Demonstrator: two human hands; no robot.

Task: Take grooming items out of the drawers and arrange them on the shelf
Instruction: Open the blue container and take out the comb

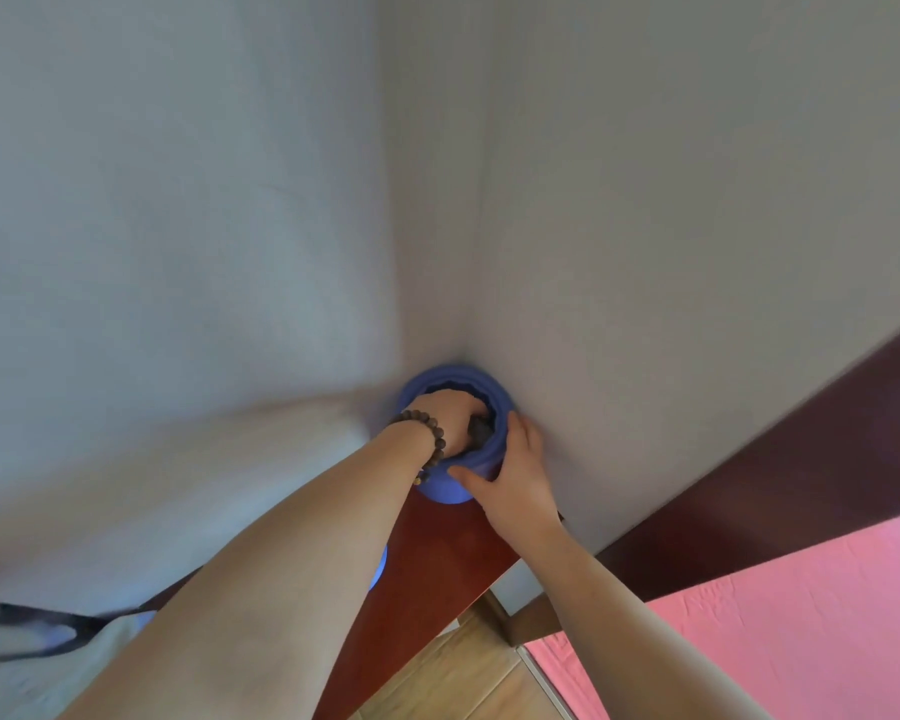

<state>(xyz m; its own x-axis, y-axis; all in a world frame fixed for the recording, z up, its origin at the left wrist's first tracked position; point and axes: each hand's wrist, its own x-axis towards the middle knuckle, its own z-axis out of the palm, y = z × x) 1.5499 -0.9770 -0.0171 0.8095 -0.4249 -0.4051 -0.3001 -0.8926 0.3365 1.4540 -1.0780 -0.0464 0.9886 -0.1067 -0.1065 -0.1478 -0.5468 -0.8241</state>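
A blue round container (445, 488) stands on the reddish-brown shelf top (437, 553), pushed into the corner of the walls. My left hand (450, 423), with a bead bracelet on its wrist, reaches down into the container's mouth and is closed around a dark object (479, 431); what that object is cannot be made out. My right hand (515, 470) wraps the container's right outer wall, thumb across its front. The inside of the container is mostly hidden by my left hand.
Pale walls meet right behind the container. A white fabric surface (126, 485) lies to the left. A dark wooden bed frame (775, 459) and pink sheet (801, 615) fill the right. Wood floor (463, 678) shows below. Another blue object (380, 569) peeks out beside my left forearm.
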